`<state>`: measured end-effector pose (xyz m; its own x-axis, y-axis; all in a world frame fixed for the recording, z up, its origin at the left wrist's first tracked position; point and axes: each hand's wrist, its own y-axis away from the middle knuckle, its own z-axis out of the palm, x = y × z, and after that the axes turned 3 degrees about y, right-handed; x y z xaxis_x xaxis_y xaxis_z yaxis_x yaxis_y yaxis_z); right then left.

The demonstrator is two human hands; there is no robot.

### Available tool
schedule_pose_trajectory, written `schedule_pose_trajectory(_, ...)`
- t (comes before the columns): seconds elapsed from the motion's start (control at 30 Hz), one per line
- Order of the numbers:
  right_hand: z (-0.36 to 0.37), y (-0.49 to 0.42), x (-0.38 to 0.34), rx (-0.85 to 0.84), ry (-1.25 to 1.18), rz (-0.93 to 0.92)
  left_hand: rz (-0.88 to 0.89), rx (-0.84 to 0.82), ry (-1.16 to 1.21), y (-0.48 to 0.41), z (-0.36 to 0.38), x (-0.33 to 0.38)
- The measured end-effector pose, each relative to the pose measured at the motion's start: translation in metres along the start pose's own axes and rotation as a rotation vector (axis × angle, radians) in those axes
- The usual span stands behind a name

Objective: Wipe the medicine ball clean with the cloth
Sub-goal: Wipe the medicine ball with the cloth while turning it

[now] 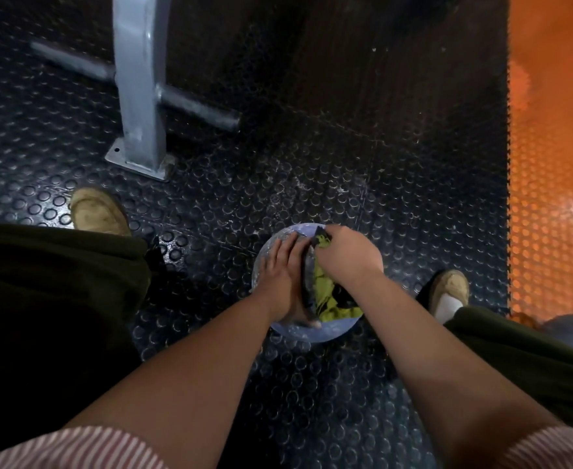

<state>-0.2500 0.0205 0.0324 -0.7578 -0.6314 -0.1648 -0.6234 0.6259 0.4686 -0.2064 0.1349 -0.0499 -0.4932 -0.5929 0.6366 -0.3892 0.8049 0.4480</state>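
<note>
Our left hand (283, 282) lies flat, fingers straight, on a pale blue ball (329, 330) sitting on the studded black floor (244, 198) between our shoes, while our right hand (346, 255), fingers curled, grips a green cloth (325, 292) against the ball's top.

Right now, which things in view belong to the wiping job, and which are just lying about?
Part of the job:
ball, on the floor
cloth, bunched on top of the ball
left hand, resting flat on the ball
right hand, gripping the cloth

Just there:
metal post with its crossbar
orange mat
studded floor
</note>
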Motion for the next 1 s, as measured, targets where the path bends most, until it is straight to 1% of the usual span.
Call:
schedule_pose_trajectory(0.03,0.003,0.010,0.002,0.008,0.005,-0.007,0.000,0.010,0.031,-0.002,0.000,-0.003)
schedule_pose_trajectory(0.2,0.025,0.054,0.012,0.052,0.099,-0.112,-0.037,0.008,-0.008,-0.008,0.006,0.001)
schedule_pose_trajectory(0.37,0.011,0.026,0.009,0.033,0.127,-0.026,-0.075,-0.022,-0.007,0.000,0.010,0.004)
schedule_pose_trajectory(0.47,0.002,0.004,0.000,0.012,0.090,0.014,-0.084,-0.035,-0.014,0.000,0.005,0.007)
schedule_pose_trajectory(0.53,0.002,0.001,-0.004,0.012,0.065,0.017,-0.080,-0.032,0.021,-0.003,-0.001,0.005)
schedule_pose_trajectory(0.63,0.012,0.024,0.002,0.037,0.084,-0.011,-0.067,0.002,0.112,-0.008,-0.003,0.003)
schedule_pose_trajectory(0.77,0.026,0.057,0.008,0.019,0.163,-0.072,-0.075,0.016,0.143,-0.008,-0.002,0.004)
schedule_pose_trajectory(0.9,0.017,0.039,0.005,0.041,0.207,-0.031,-0.105,0.001,0.040,0.001,0.003,0.009)
schedule_pose_trajectory(1.0,0.009,0.013,-0.001,0.032,0.185,0.009,-0.127,0.001,-0.022,0.007,0.008,0.008)
